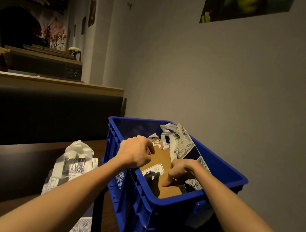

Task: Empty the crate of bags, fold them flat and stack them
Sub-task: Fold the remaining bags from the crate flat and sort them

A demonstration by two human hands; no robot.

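Bench (27,158): dark brown top, left of crate; carries bags already taken out.
Crate (155,212): one, blue plastic, open top, at right beside wall; white lettering on near-left wall.
Bags on bench: at least two seen; white printed bag (76,160) lying loose and rumpled, not flat; second printed piece (80,230) at lower edge, partly cut off by frame.
Bags in crate: at least three seen; brown paper bag (161,169) on top with white label; blue-and-white printed bag (185,147) upright against far-right wall; white handles (167,132) behind; more may sit beneath, hidden.
Left hand (135,152): over crate, fingers curled and closed at upper edge of brown paper bag, near its handle.
Right hand (180,171): inside crate, index finger pointing down onto face of brown paper bag; remaining fingers curled, whether pinching an edge cannot be told.
Risk 1: handle tearing from brown paper bag if lifted by upper edge alone while snagged under neighbours.
Risk 2: printed bag dragged out along with it, tangled handles the likely cause.
Risk 3: stack on bench sliding off, rumpled bag giving a poor base.
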